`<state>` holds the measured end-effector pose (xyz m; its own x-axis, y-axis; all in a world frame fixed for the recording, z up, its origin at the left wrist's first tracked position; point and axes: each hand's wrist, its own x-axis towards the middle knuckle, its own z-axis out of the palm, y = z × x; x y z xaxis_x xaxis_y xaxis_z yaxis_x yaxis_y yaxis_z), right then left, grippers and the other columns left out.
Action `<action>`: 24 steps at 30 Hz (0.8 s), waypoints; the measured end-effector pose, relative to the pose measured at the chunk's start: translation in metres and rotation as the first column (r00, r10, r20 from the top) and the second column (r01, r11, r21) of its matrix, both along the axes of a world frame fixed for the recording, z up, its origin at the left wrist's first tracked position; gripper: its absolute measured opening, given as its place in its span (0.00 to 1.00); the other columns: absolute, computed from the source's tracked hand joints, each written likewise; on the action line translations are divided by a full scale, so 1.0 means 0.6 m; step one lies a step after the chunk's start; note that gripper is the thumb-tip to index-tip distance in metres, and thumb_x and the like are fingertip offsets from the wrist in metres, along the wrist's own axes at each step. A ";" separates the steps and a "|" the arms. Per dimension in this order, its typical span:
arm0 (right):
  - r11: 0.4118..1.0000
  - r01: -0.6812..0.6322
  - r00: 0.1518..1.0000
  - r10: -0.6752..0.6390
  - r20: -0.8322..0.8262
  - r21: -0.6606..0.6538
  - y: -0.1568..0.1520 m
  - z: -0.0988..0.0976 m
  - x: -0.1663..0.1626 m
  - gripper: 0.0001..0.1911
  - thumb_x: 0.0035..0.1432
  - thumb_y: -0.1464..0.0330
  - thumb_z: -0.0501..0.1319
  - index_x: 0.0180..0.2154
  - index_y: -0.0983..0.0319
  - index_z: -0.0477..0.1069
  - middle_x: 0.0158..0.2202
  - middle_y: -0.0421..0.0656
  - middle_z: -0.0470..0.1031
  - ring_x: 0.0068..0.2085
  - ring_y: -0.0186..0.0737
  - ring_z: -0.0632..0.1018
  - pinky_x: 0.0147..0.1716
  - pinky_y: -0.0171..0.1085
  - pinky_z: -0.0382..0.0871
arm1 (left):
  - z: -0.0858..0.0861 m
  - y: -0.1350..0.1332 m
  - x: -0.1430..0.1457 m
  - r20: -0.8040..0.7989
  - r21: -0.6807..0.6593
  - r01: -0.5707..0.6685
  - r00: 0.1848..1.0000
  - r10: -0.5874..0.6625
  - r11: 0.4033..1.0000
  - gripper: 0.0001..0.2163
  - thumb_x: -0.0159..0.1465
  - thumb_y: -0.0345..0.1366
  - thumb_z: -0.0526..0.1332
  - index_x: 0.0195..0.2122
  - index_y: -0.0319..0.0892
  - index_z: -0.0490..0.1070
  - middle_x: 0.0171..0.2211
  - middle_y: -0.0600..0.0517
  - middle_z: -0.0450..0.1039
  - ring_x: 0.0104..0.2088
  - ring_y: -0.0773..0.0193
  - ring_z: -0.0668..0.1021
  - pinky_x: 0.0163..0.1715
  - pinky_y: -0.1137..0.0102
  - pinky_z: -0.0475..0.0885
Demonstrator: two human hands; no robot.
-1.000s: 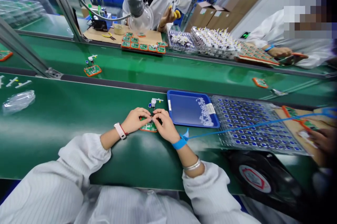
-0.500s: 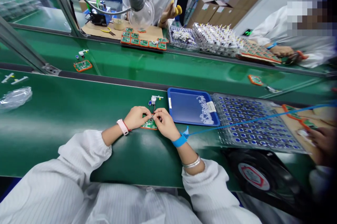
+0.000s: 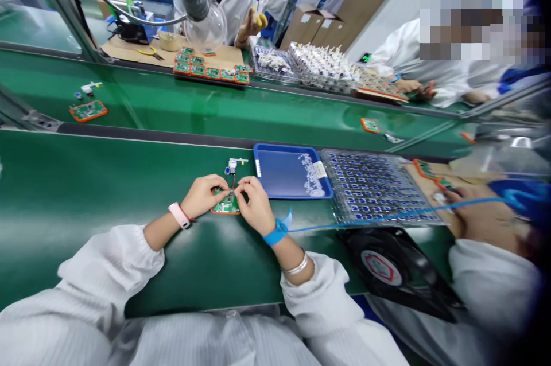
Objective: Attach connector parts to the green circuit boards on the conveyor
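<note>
Pinching: my left hand (image 3: 204, 197) and right hand (image 3: 256, 205) close in from either side, thumbs and fingertips (image 3: 224, 184) clenched together; they seem to grip a thin dark wire (image 3: 233, 182), though it is too fine to be sure.
Board: a small green circuit board (image 3: 226, 204) with an orange edge lies flat on the green conveyor belt (image 3: 86, 194), between my hands and just under my palms.
Wire: it runs from the board toward the far side, up to a small white-and-blue connector (image 3: 232, 166) just beyond my fingertips.
To my right: a blue plastic tray (image 3: 293, 151) holds a drift of small white parts (image 3: 310, 175), and just beside it lies a clear blister tray (image 3: 374, 188) of blue components.
Wrists: a pink watch band (image 3: 178, 215) sits on my left; a blue wrist strap (image 3: 275, 233) sits on my right, its blue cord (image 3: 365, 225) running off across the blister tray.
Far right: a co-worker's hand (image 3: 482, 205) rests among orange-edged boards beyond the tray.
Far bench: rows of green boards (image 3: 209, 72) sit on a brown work mat, beside yellow-handled pliers (image 3: 148, 53).
</note>
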<state>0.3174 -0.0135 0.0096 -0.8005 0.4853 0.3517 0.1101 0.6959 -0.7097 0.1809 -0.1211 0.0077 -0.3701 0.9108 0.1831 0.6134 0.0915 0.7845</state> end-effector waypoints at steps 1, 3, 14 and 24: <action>0.996 0.060 0.998 -0.058 -0.037 0.066 0.014 0.009 0.007 0.07 0.58 0.72 0.52 0.28 0.60 0.66 0.37 0.46 0.67 0.42 0.40 0.70 0.45 0.40 0.65 | -0.001 -0.001 0.000 -0.025 0.017 0.008 1.000 -0.008 1.000 0.03 0.57 0.32 0.63 0.31 0.43 0.76 0.36 0.52 0.77 0.38 0.62 0.77 0.42 0.69 0.69; 0.961 0.217 0.975 -0.206 -0.080 0.174 0.063 0.020 0.031 0.08 0.58 0.72 0.52 0.29 0.61 0.67 0.38 0.47 0.68 0.44 0.41 0.70 0.47 0.41 0.64 | -0.004 -0.002 0.001 -0.100 0.027 0.032 0.995 -0.029 0.999 0.03 0.58 0.34 0.62 0.32 0.43 0.76 0.36 0.52 0.77 0.38 0.62 0.76 0.42 0.67 0.68; 0.734 0.518 0.724 -0.650 0.232 0.439 0.292 -0.056 0.162 0.07 0.49 0.72 0.56 0.23 0.64 0.70 0.34 0.52 0.70 0.39 0.48 0.68 0.44 0.46 0.60 | -0.004 -0.003 0.000 -0.324 -0.009 0.094 0.941 -0.092 0.995 0.08 0.64 0.38 0.57 0.33 0.44 0.75 0.36 0.53 0.78 0.38 0.61 0.75 0.36 0.65 0.61; 0.766 0.433 0.707 -0.616 0.349 0.475 0.291 -0.052 0.162 0.08 0.52 0.72 0.56 0.25 0.66 0.72 0.36 0.53 0.71 0.41 0.47 0.68 0.45 0.45 0.60 | -0.009 -0.005 -0.002 -0.275 -0.008 0.096 0.957 -0.095 0.995 0.07 0.63 0.38 0.58 0.33 0.44 0.75 0.36 0.54 0.78 0.38 0.61 0.76 0.37 0.65 0.62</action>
